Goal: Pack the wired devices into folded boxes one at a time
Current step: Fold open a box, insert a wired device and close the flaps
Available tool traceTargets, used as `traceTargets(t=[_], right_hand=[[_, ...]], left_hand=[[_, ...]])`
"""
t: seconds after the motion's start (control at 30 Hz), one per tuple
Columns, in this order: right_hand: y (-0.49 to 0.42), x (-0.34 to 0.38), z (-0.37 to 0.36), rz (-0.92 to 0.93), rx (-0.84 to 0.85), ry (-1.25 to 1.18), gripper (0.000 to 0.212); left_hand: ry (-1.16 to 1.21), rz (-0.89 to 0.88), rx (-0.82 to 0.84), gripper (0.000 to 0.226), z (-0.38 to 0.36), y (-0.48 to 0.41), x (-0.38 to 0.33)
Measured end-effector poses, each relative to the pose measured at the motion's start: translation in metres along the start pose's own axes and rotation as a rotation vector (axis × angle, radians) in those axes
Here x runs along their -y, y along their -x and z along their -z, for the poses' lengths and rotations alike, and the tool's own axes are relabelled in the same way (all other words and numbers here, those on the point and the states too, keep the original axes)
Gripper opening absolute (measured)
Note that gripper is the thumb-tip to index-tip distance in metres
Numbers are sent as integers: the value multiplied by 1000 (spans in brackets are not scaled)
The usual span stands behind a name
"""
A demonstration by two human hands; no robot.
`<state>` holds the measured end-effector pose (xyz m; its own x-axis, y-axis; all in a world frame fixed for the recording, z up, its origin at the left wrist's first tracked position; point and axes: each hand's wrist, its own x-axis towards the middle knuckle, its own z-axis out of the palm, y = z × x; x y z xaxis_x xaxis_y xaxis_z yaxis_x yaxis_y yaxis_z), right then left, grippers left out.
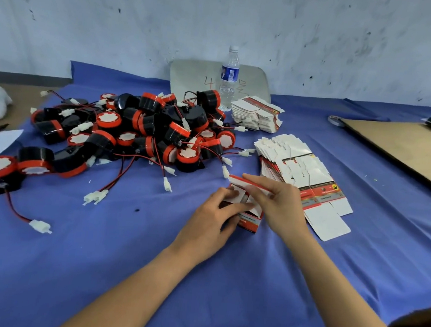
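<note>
So, closest in, a small red-and-white box point(250, 219) is being held upright on the blue cloth point(121, 272). It's gripped round its side by the left hand point(210, 223), with the white end flaps being pushed in, and the long lid flap is pinched by the right hand point(282, 208). This looks like the flap-folding step; whether a device is already inside can't be seen. Just beyond, on the right, flat boxes point(297, 168) are fanned out. Further back on the left, the pile of wired devices point(139, 130) is heaped up. If the box is still empty, one should probably be picked next and its wire tucked in carefully. A water bottle point(229, 78) is stood at the back.
</note>
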<state>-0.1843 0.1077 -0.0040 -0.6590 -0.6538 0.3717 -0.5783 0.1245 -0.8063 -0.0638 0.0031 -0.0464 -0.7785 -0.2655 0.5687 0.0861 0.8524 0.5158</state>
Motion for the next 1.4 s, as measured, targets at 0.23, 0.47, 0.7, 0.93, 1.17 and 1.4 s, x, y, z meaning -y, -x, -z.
traceTargets(t=[0.23, 0.47, 0.7, 0.93, 1.17, 1.4], right_hand=[[30, -19, -10, 50, 16, -78, 45], [29, -23, -6, 26, 72, -131, 34], [30, -26, -1, 175, 141, 83, 29], [28, -28, 5, 240, 223, 155, 39], [27, -26, 16, 225, 421, 339, 51], [24, -19, 27, 166, 604, 400, 64]], left_hand=[[223, 276, -293, 30, 6, 1, 10], [292, 265, -206, 35, 8, 0, 5], [201, 186, -202, 10, 8, 0, 6], [227, 157, -180, 9, 7, 0, 10], [217, 155, -153, 11, 7, 1, 11], [128, 106, -117, 5, 7, 1, 13]])
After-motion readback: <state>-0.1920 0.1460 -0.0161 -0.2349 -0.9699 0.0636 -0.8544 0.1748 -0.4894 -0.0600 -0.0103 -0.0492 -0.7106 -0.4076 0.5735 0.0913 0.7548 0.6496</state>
